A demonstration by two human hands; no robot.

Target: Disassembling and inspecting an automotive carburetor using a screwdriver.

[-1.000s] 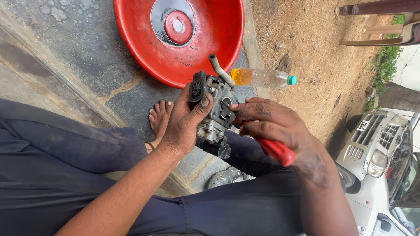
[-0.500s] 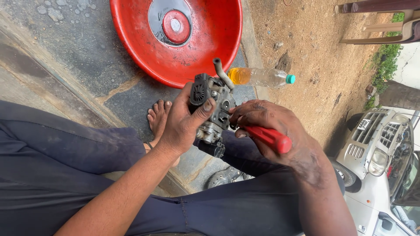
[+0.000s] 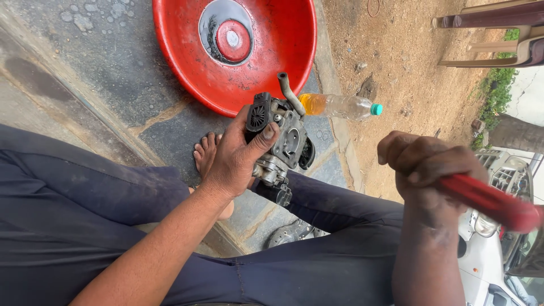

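My left hand (image 3: 235, 156) grips a grey metal carburetor (image 3: 283, 139) with a black round part on top and a bent pipe sticking up. It is held above my lap, over my bare foot (image 3: 207, 156). My right hand (image 3: 428, 170) is off to the right, well apart from the carburetor, closed around a red-handled tool (image 3: 490, 203). The tool's tip is hidden inside my fist.
A red plastic basin (image 3: 283, 62) with dark liquid and a red round part lies on the stone paving ahead. A clear bottle (image 3: 340, 105) of amber liquid lies beside it. Bare dirt and chair legs (image 3: 493, 20) are at right. A white vehicle (image 3: 493, 266) sits at lower right.
My right hand has pulled the red-handled tool away from the carburetor to the right. The left hand still holds the carburetor, turned slightly.
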